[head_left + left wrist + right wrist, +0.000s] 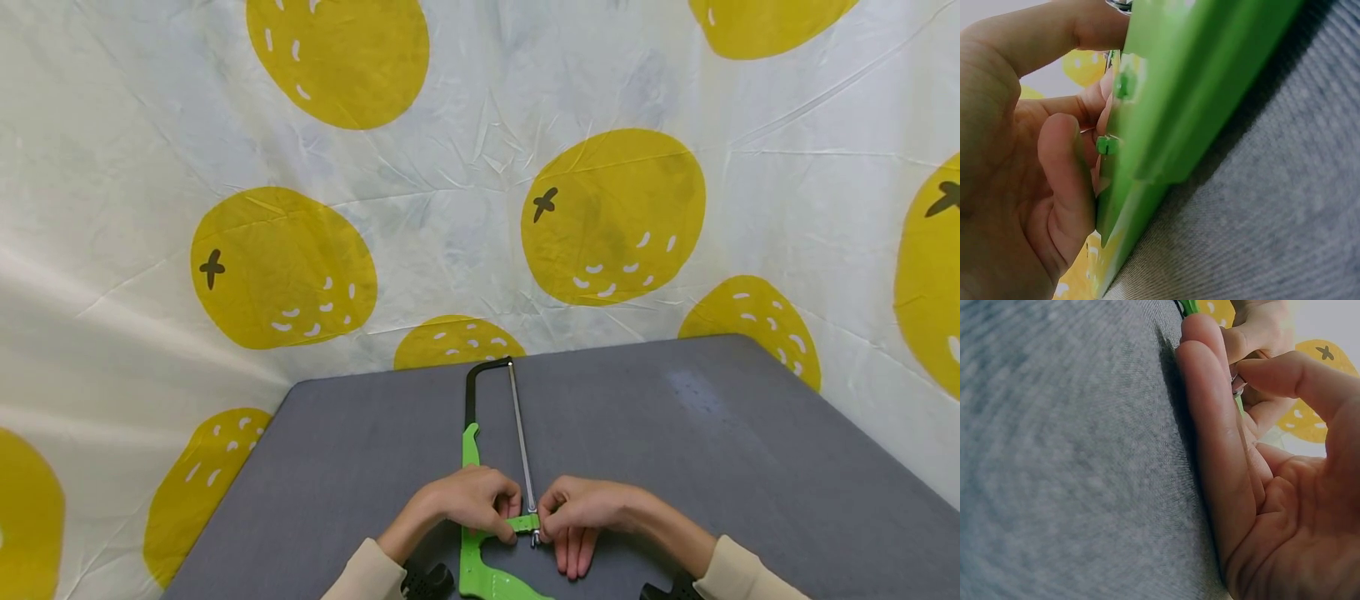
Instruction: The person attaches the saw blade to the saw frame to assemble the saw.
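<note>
A hacksaw (470, 450) with a green handle and a black front bow lies on the grey table, its metal blade (522, 442) running along the right side. My left hand (480, 498) holds the green cross-arm at the blade's near end between thumb and fingers. From the other side, my right hand (592, 510) pinches at that same end with thumb and forefinger, its other fingers stretched out low over the table. A small wing nut (535, 539) sticks out below the cross-arm. In the left wrist view the green frame (1204, 87) hides part of the left fingertips.
The grey tabletop (637, 417) spreads out around the saw, with a pale smudge at the back right. A white curtain (450, 250) printed with yellow fruit hangs behind and along both sides of the table.
</note>
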`<state>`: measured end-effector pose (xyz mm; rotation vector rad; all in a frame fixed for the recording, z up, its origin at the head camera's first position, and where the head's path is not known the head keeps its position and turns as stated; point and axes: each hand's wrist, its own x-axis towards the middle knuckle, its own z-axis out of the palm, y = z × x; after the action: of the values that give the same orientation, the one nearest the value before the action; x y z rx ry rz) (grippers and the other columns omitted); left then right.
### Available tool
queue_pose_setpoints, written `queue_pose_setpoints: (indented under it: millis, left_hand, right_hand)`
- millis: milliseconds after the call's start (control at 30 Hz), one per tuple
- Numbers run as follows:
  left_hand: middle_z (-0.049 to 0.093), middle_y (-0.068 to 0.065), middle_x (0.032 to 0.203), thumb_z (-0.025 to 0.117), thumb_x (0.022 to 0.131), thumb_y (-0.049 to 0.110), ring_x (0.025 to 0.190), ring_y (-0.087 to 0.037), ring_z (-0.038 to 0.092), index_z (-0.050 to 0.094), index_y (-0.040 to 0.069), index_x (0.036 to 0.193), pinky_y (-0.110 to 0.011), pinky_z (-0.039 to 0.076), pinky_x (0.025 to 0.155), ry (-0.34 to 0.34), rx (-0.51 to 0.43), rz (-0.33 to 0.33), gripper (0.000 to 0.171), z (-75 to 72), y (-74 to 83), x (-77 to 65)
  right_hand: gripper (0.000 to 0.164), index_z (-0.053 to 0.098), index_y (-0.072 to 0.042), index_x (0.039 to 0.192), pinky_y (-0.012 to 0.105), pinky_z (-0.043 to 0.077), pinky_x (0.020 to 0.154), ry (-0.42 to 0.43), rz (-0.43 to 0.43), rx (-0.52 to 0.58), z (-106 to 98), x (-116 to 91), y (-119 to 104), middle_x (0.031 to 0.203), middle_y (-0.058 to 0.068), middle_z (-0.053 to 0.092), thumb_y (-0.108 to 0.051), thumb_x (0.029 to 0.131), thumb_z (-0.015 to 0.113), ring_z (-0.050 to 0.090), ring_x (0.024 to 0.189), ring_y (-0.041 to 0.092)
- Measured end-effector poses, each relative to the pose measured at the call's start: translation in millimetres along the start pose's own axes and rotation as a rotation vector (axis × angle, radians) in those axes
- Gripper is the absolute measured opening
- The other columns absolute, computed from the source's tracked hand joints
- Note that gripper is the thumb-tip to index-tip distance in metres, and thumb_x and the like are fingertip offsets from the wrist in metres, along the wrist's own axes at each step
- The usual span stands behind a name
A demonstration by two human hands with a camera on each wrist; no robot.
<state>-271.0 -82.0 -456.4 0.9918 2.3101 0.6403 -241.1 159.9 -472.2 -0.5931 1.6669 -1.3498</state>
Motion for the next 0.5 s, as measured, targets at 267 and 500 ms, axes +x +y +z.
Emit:
queue_pose_setpoints:
  millis: [267,500]
  left_hand:
    - [0.053,0.012,0.062,0.081,0.085,0.024,0.042,-0.004,0.045,0.065,0.023,0.083,-0.023,0.039,0.042,-0.003,0.013,0.009,0.016,-0.1,0.6,0.8]
    - [0.054,0.012,0.063,0.081,0.085,0.025,0.043,-0.004,0.045,0.065,0.023,0.083,-0.023,0.040,0.043,0.004,0.026,0.007,0.016,-0.1,0.8,0.2]
  right_hand:
    - [0.011,0.064,-0.007,0.082,0.023,0.058,0.049,0.005,-0.001,-0.007,0.1,1.0,0.6,0.066,0.003,0.073,-0.010,0.092,0.060,0.070,0.054,0.009]
    - [0.010,0.064,-0.004,0.084,0.024,0.058,0.048,0.018,0.007,-0.003,0.5,1.6,1.1,0.066,0.005,0.072,-0.008,0.092,0.058,0.070,0.053,0.010]
